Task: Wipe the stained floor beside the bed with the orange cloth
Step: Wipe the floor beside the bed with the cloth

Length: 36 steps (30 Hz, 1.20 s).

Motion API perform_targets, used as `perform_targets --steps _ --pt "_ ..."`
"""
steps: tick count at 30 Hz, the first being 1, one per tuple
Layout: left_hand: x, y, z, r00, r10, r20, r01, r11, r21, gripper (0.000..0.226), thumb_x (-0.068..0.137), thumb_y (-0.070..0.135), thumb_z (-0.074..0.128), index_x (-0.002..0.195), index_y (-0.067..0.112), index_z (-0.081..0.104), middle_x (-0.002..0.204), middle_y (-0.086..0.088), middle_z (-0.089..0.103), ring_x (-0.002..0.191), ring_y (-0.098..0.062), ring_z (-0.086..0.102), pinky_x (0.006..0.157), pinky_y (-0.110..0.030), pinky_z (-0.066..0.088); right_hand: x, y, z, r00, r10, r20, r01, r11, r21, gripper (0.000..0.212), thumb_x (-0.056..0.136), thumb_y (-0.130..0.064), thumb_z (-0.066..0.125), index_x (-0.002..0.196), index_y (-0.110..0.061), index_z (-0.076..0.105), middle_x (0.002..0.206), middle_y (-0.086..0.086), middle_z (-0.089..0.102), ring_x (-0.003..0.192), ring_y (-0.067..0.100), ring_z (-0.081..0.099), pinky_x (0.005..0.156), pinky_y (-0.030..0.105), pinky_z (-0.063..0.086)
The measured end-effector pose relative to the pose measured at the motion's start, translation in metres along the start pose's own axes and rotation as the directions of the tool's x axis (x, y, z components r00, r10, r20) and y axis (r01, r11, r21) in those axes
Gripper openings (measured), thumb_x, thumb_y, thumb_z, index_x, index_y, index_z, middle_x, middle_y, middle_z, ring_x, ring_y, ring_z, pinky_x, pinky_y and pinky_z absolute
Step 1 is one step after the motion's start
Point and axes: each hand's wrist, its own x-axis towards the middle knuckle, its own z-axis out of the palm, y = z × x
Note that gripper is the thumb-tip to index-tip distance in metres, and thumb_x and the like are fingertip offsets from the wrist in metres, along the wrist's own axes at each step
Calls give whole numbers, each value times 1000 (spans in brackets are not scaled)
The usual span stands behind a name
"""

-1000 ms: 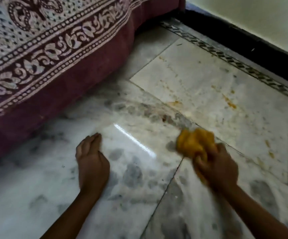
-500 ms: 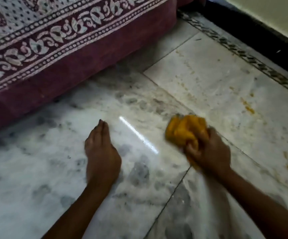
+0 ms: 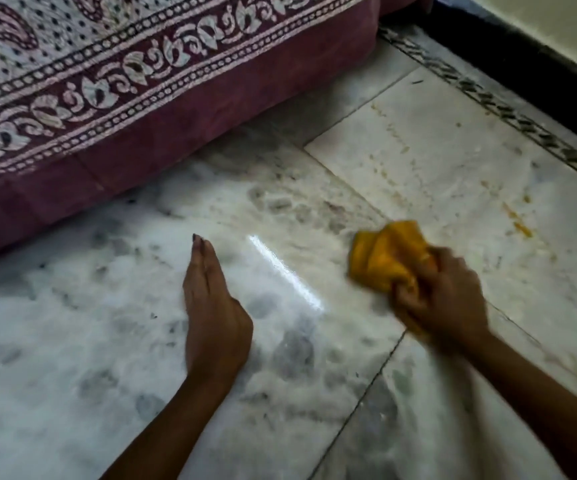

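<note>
Orange cloth (image 3: 387,258) is bunched in my right hand (image 3: 443,296), fingers curled round it so I can press it onto the marble floor (image 3: 107,341) at the tile joint (image 3: 335,178), near the yellow stains (image 3: 519,223). My left hand (image 3: 211,306) lies flat, fingers straight together, propping me beside the bed (image 3: 211,133).

The floor (image 3: 418,161) is white marble with grey mottling, laid in large slabs with thin dark joints. The far slab is paler and carries yellow-orange stains (image 3: 519,223) in streaks and spots. A bright glare (image 3: 285,271) streaks the nearer slab. A bed (image 3: 211,109) with a maroon side fills the upper left, under a white, dark-dotted sheet (image 3: 72,46) with a maroon floral band. At upper right a patterned strip (image 3: 508,112) edges the floor, then black skirting (image 3: 522,60) below a pale wall (image 3: 557,26).
</note>
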Motion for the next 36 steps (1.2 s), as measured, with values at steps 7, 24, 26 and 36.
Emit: perform_targets --steps 7,24,26,36 --pt "2 -1 -1 999 37 34 -36 999 -32 68 82 -1 29 146 7 6 153 -14 17 137 -14 14 114 -43 20 142 -138 55 985 148 93 -156 984 84 59 87 -58 37 142 -36 35 153 19 22 138 42 19 112 53 13" --pt "6 -5 -2 948 163 275 -239 934 267 58 85 37 30 129 6 51 140 -16 45 131 -38 35 108 -58 16 48 -49 29 914 385 129 -386 922 -21 80 76 -67 12 147 -34 25 155 16 20 139 43 16 112 52 4" --pt "6 -4 -4 957 144 251 -208 946 250 54 85 32 32 128 6 52 139 -15 46 132 -37 34 109 -57 15 16 -86 33 978 197 74 -201 979 44 72 75 -62 23 142 -37 34 152 13 29 138 42 23 110 51 6" --pt "-19 27 9 954 4 299 -93 955 282 62 78 30 35 136 8 42 151 -19 23 140 -42 7 108 -60 0 -140 100 -19 953 274 129 -265 961 -84 67 83 -67 21 145 -42 23 151 14 29 136 39 28 104 60 29"
